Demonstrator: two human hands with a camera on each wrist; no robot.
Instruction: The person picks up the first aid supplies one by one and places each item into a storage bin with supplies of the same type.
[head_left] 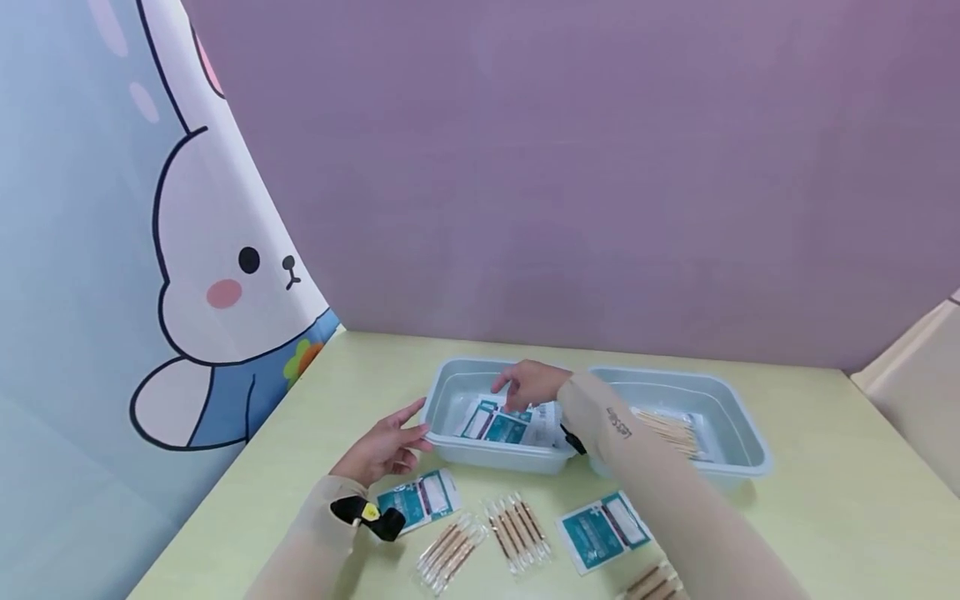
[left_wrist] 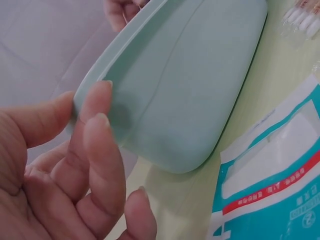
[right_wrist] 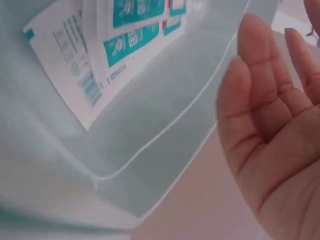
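My left hand (head_left: 384,448) is at the left corner of a pale blue-green plastic basin (head_left: 495,454), thumb and index finger pinching its rim; in the left wrist view the other fingers (left_wrist: 102,160) curl loosely beside the outer wall. Over the same basin hovers my right hand (head_left: 531,383), holding nothing, its fingers (right_wrist: 257,65) relaxed in the right wrist view. Beneath it, several flat white-and-teal packets (head_left: 506,427) lie overlapping on the basin floor. Another such packet (head_left: 423,500) rests on the table just below my left hand.
A second matching basin (head_left: 738,425) stands to the right, holding a clear pack of thin wooden sticks (head_left: 671,433). In front on the table (head_left: 840,517) lie clear packs of cotton swabs (head_left: 517,533) and one more teal packet (head_left: 603,532). A purple wall panel (head_left: 570,183) rises behind.
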